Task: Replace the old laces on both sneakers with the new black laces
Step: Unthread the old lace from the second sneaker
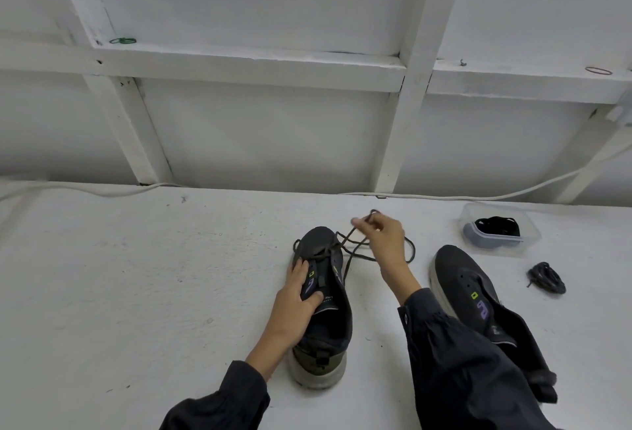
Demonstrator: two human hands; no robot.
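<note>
Two black sneakers stand on a white table. My left hand (299, 296) grips the tongue of the left sneaker (325, 320), thumb inside the opening. A dark lace (352, 248) runs from its lowest eyelets up to my right hand (383, 234), which pinches it above and to the right of the toe. The right sneaker (461, 282) has no lace in its eyelets and is partly hidden by my right sleeve. A bundled dark lace (546, 282) lies to its right. A clear plastic box (499, 229) at the back right holds black laces.
A white cable (444, 195) runs along the table's back edge under a white framed wall. A green rubber band (123, 41) and a red one (598, 70) lie on the wall's ledges.
</note>
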